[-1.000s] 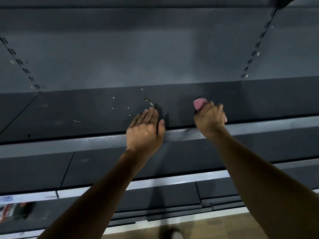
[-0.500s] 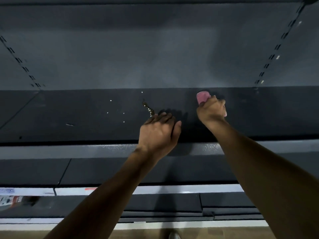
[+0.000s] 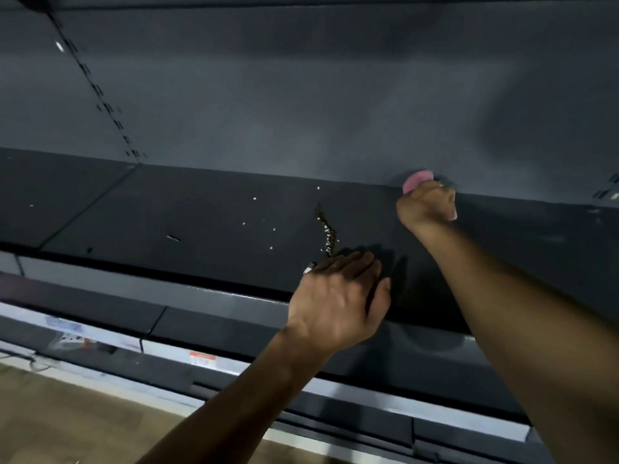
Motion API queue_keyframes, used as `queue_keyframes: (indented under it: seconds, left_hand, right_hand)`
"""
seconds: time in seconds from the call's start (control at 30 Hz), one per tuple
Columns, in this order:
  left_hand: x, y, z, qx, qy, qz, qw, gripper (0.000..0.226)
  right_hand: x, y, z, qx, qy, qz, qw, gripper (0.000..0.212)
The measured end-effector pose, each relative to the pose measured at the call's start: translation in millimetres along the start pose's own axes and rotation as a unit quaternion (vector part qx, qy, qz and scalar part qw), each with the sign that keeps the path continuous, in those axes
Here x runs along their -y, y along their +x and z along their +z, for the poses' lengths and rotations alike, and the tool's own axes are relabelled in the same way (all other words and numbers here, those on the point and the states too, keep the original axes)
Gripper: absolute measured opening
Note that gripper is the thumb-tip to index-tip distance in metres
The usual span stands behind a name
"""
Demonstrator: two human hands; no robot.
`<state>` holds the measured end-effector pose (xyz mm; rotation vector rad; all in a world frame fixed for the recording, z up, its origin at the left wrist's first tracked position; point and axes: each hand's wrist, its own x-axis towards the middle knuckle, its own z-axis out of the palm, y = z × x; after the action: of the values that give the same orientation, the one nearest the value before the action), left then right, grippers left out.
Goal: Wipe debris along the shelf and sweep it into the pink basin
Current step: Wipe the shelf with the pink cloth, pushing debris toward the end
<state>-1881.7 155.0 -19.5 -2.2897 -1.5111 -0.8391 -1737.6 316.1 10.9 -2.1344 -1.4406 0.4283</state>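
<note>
The right hand (image 3: 427,205) has pushed its gripped pink cloth (image 3: 417,180) toward the back wall while the flat-fingered, empty left hand (image 3: 338,296) waits at centre; sweep leftward through the debris (image 3: 326,234).

We see dark shelf (image 3: 201,222); brownish debris trail (image 3: 326,234) just beyond left hand (image 3: 338,296), white crumbs (image 3: 254,198) scattered farther left. Pink basin unseen.

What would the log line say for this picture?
left hand: open, by debris line | right hand: grips pink cloth at shelf back | basin: unseen
</note>
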Motion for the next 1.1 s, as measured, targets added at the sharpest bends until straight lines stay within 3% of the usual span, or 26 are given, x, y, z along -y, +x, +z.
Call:
queue_keyframes:
  seconds: [0.13, 0.2, 0.27, 0.33, 0.5, 0.6, 0.83, 0.97, 1.1]
  left_hand:
    - [-2, 0, -1, 0.017, 0.001, -0.013, 1.000, 0.029]
    - [-3, 1, -2, 0.025, 0.000, -0.016, 1.000, 0.029]
    - [-3, 1, -5, 0.033, -0.003, -0.016, 0.999, 0.030]
    - [-3, 2, -6, 0.043, -0.006, -0.017, 0.999, 0.031]
    - [-4, 0, -7, 0.058, -0.026, -0.030, 0.998, 0.034]
    - [-4, 0, -7, 0.061, -0.025, -0.036, 0.997, 0.033]
    - [-3, -1, -5, 0.035, -0.027, -0.036, 0.998, 0.031]
    - [-3, -2, -2, 0.017, -0.032, -0.034, 0.999, 0.032]
    - [-4, -3, -2, 0.008, -0.023, -0.031, 0.999, 0.033]
  right_hand:
    - [27, -3, 24, 0.047, 0.034, -0.059, 0.997, 0.026]
    - [39, -8, 33, 0.059, 0.040, -0.097, 0.993, 0.010]
    - [51, -15, 38, 0.075, 0.026, -0.129, 0.988, 0.015]
    - [58, -16, 44, 0.113, 0.031, -0.156, 0.981, 0.001]
    - [53, -18, 32, 0.232, 0.071, -0.227, 0.943, 0.027]
    - [42, -24, 24, 0.256, 0.113, -0.260, 0.924, 0.032]
    - [11, -46, 0, 0.215, 0.170, -0.239, 0.931, 0.039]
    - [-21, -43, -31, 0.117, 0.207, -0.159, 0.958, 0.027]
    - [-58, -30, -64, -0.036, 0.178, -0.095, 0.979, 0.026]
